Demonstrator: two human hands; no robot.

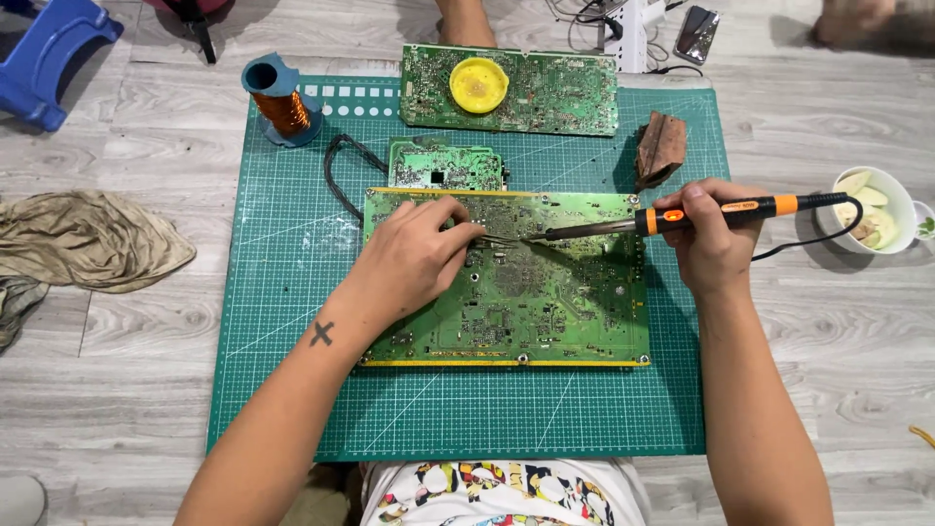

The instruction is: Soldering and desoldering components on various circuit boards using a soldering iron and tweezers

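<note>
Left hand [414,255] pinches tweezers [499,237] on the large green circuit board [526,302], right hand [706,239] grips a soldering iron [672,219] pointing left toward them

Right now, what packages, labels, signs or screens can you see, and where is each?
Phone: on the floor beyond the mat's top right corner, a dark glossy rectangle, screen off.
Label band on the soldering iron in the right hand: orange strip with small dark print on the black handle.
No packages or signs in view.
</note>
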